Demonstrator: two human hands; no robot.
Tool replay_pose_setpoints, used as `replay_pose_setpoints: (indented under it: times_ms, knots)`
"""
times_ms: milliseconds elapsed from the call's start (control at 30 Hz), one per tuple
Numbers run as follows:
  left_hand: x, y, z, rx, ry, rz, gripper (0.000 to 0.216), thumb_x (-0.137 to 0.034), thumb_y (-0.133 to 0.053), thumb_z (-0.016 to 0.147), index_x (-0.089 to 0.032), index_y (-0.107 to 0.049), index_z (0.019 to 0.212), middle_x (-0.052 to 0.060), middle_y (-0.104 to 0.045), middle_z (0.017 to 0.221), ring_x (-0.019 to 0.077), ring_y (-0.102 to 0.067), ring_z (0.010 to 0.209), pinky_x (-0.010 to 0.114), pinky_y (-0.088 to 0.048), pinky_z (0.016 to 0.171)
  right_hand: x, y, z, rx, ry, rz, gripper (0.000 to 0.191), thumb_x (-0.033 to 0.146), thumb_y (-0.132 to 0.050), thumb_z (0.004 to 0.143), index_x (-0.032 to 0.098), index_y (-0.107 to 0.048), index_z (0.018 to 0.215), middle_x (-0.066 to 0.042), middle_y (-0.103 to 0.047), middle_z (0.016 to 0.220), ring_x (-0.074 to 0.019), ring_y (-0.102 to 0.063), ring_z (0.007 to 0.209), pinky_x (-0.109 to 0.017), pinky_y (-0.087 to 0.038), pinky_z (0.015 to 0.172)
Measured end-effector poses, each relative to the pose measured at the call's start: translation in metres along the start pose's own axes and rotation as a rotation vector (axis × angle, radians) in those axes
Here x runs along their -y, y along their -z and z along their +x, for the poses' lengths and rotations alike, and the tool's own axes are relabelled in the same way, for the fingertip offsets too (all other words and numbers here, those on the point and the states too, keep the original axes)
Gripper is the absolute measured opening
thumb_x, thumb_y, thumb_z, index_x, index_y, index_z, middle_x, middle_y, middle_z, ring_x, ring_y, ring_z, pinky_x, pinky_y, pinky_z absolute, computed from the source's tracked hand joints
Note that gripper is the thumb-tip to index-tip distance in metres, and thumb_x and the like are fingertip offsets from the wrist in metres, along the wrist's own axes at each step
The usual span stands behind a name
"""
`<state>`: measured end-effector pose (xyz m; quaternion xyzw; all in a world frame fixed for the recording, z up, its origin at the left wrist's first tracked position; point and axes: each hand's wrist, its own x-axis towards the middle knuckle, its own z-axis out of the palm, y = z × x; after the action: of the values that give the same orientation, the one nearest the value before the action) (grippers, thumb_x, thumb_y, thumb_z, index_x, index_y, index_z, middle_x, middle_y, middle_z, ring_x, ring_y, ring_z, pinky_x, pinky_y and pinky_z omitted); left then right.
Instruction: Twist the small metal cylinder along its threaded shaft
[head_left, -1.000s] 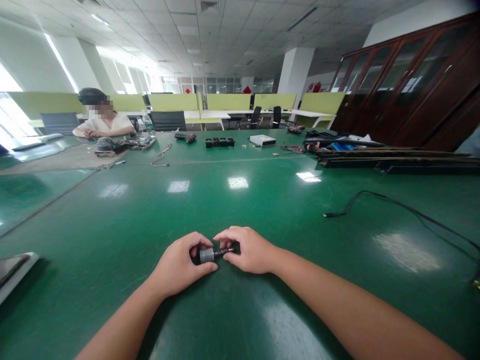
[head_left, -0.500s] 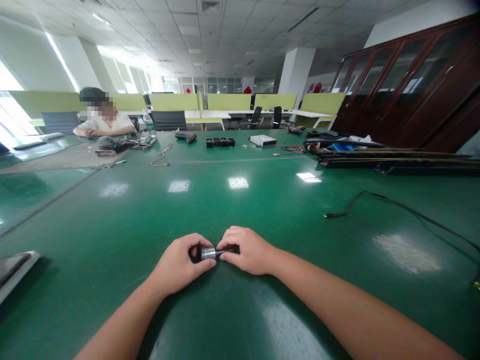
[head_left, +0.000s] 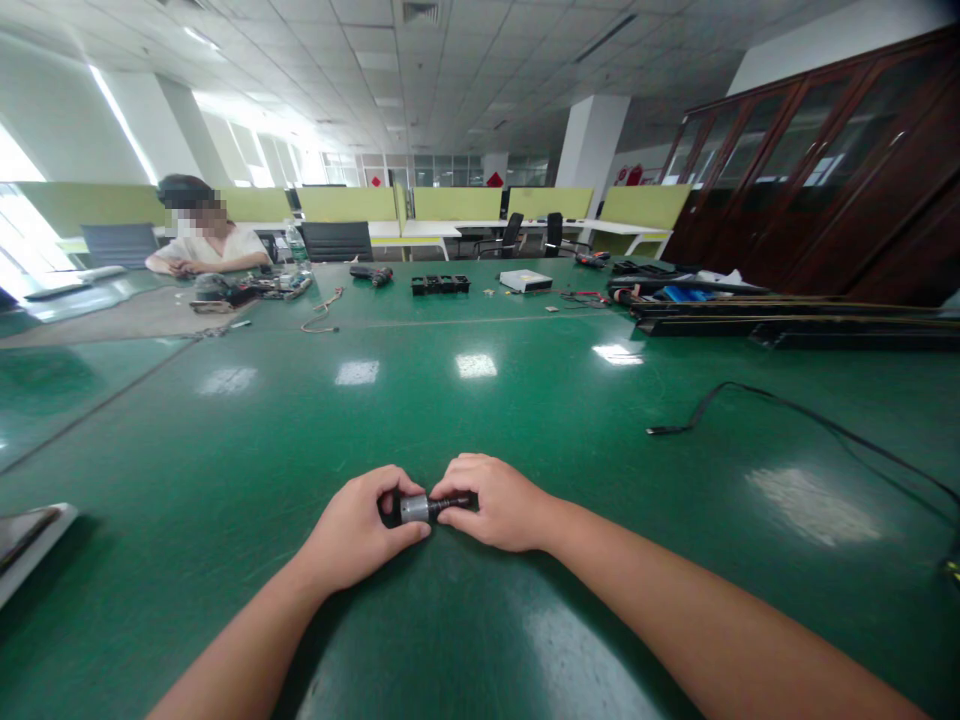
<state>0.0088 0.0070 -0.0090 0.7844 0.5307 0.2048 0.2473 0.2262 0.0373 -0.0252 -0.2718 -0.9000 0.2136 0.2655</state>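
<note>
Silver-and-black cylindrical part (head_left: 415,509) is pointing sideways over the green table (head_left: 420,420), your left hand (head_left: 369,525) gripping its thick end while your right hand (head_left: 493,505) is pinching its thin end.

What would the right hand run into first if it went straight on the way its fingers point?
Likely the silver cylinder held in the left hand, just ahead of the right hand. The left fingertips lie so close that they might be met first; depth is unclear.
</note>
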Motion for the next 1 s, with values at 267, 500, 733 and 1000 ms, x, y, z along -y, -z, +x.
replay_pose_setpoints:
  times_ms: [267, 500, 733, 1000]
  knots:
    - [-0.0031, -0.0001, -0.0001, 0.005, -0.015, 0.031, 0.024, -0.034, -0.072, 0.070, -0.020, -0.067, 0.090, -0.001, -0.063, 0.078, 0.0184, -0.056, 0.072, 0.026, -0.040, 0.065, -0.0002, -0.0014, -0.0007, 0.021, -0.011, 0.007, 0.018, 0.018, -0.064, 0.085, 0.018, -0.072, 0.101, -0.005, -0.068, 0.089, -0.0165, -0.061, 0.083, -0.027, -0.047, 0.076]
    - [-0.0042, 0.0009, -0.0003, 0.016, -0.031, 0.000, 0.022, -0.039, -0.062, 0.081, -0.020, -0.069, 0.090, 0.000, -0.064, 0.076, 0.0171, -0.055, 0.070, 0.026, -0.039, 0.063, 0.0001, -0.0010, -0.0015, 0.020, 0.004, -0.007, 0.018, 0.018, -0.063, 0.087, 0.017, -0.072, 0.102, -0.006, -0.068, 0.090, -0.0172, -0.062, 0.085, -0.028, -0.047, 0.079]
    - [-0.0074, 0.0011, -0.0024, 0.003, -0.013, 0.023, 0.022, -0.037, -0.067, 0.075, -0.020, -0.068, 0.090, 0.000, -0.062, 0.076, 0.0174, -0.054, 0.071, 0.026, -0.039, 0.064, 0.0043, 0.0011, -0.0041, 0.030, 0.016, -0.071, 0.020, 0.021, -0.062, 0.088, 0.018, -0.069, 0.107, -0.006, -0.070, 0.093, -0.0183, -0.061, 0.089, -0.031, -0.044, 0.082]
    - [-0.0059, 0.0026, -0.0013, 0.012, 0.005, 0.041, 0.022, -0.037, -0.067, 0.075, -0.020, -0.066, 0.088, 0.000, -0.061, 0.076, 0.0183, -0.055, 0.071, 0.027, -0.038, 0.064, 0.0036, 0.0008, -0.0007, 0.009, 0.021, -0.039, 0.019, 0.020, -0.065, 0.085, 0.018, -0.070, 0.103, -0.005, -0.070, 0.091, -0.0181, -0.062, 0.086, -0.030, -0.045, 0.082]
